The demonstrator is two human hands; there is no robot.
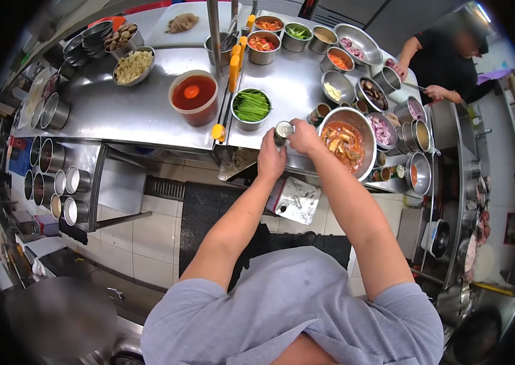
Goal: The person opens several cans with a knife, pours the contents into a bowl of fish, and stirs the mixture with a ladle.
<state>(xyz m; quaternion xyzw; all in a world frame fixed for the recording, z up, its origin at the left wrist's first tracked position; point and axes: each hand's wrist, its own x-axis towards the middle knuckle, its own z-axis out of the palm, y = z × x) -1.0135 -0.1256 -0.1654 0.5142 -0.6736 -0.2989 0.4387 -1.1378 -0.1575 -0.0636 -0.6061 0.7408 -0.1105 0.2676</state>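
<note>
At the counter's front edge my left hand (271, 157) is wrapped round a small tin can (281, 137), held upright. My right hand (303, 137) is closed at its top, pinching a silvery edge of the can's lid (284, 128); how far the lid is lifted is too small to tell. Just right of my right hand stands a large steel bowl (371, 135) of fish pieces in red sauce (344, 145). Another can (318, 114) stands behind that hand. A steel pot of cut green beans (251, 106) sits behind my left hand.
A tub of red liquid (194, 97) and a bowl of pale chunks (134, 66) stand left. Bowls of chopped onion (381, 131), mushrooms (372, 93) and red peppers (262, 42) crowd the counter. At the back right a co-worker (446, 58) holds a steel pot (387, 79).
</note>
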